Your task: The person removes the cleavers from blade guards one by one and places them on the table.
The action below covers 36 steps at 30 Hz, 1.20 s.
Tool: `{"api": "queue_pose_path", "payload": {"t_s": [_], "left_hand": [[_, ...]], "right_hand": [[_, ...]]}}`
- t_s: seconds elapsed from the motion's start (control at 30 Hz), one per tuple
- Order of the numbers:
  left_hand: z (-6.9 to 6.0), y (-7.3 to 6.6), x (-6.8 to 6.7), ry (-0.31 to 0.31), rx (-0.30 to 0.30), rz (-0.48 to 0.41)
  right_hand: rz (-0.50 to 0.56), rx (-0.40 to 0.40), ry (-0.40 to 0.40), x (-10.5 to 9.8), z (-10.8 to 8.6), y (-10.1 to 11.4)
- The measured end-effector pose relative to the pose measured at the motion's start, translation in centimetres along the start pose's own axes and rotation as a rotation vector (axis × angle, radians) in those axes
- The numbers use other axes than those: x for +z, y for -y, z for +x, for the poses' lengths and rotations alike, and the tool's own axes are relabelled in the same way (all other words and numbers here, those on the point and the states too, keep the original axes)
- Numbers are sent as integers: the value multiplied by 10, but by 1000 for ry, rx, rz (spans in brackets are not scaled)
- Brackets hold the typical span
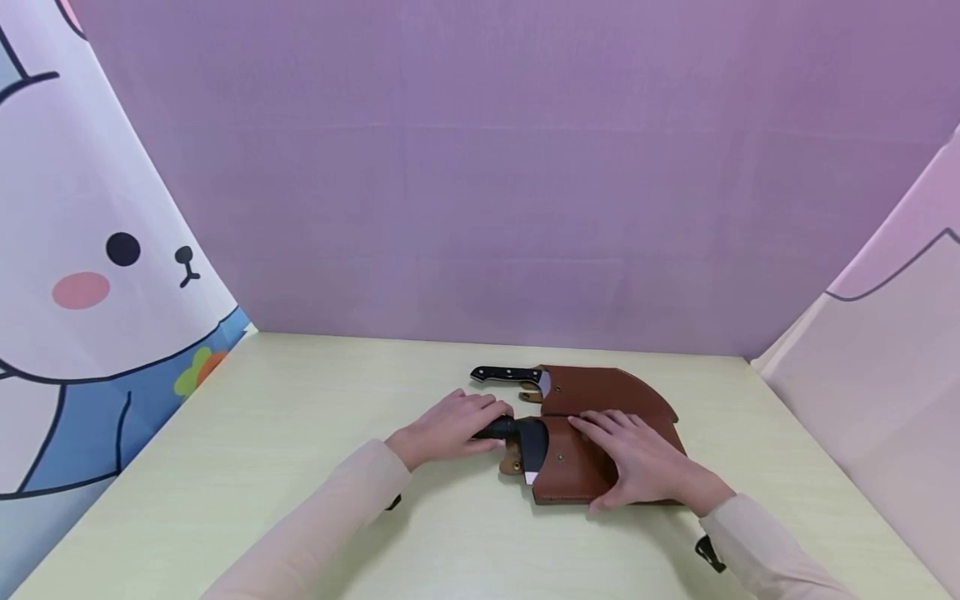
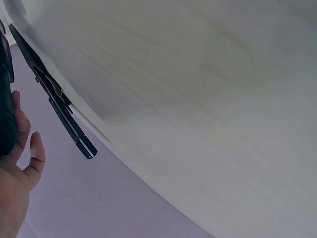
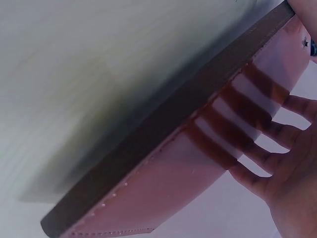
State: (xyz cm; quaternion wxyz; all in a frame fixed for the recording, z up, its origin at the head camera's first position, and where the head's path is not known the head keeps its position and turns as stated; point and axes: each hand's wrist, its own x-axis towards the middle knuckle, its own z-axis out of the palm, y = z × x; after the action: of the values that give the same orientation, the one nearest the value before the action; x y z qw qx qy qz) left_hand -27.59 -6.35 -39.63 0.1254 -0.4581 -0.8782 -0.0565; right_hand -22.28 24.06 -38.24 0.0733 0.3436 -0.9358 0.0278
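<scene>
In the head view, a cleaver (image 1: 533,444) with a black handle sits in the nearer brown leather sheath (image 1: 567,467), its upper blade showing at the mouth. My left hand (image 1: 457,429) grips the handle, fingers curled round it; the left wrist view catches part of that black handle (image 2: 6,121). My right hand (image 1: 645,462) rests across the sheath with fingers spread and fairly straight, thumb at the near edge. In the right wrist view, the fingertips touch the sheath's (image 3: 198,163) smooth face. The blade's sheathed part is hidden.
Just behind lies a second knife (image 1: 510,374) with a riveted black handle, in another brown sheath (image 1: 600,387). Loose snap straps hang at both sheath mouths. The pale table (image 1: 315,383) meets a purple backdrop; printed cloth panels stand at the left and right.
</scene>
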Motion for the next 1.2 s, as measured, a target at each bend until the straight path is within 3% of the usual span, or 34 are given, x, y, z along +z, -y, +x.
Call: {"api": "queue_pose_path", "payload": {"t_s": [1.2], "left_hand": [[-8, 4, -1, -9, -1, 15]], "right_hand": [[7, 5, 11, 1, -2, 0]]}}
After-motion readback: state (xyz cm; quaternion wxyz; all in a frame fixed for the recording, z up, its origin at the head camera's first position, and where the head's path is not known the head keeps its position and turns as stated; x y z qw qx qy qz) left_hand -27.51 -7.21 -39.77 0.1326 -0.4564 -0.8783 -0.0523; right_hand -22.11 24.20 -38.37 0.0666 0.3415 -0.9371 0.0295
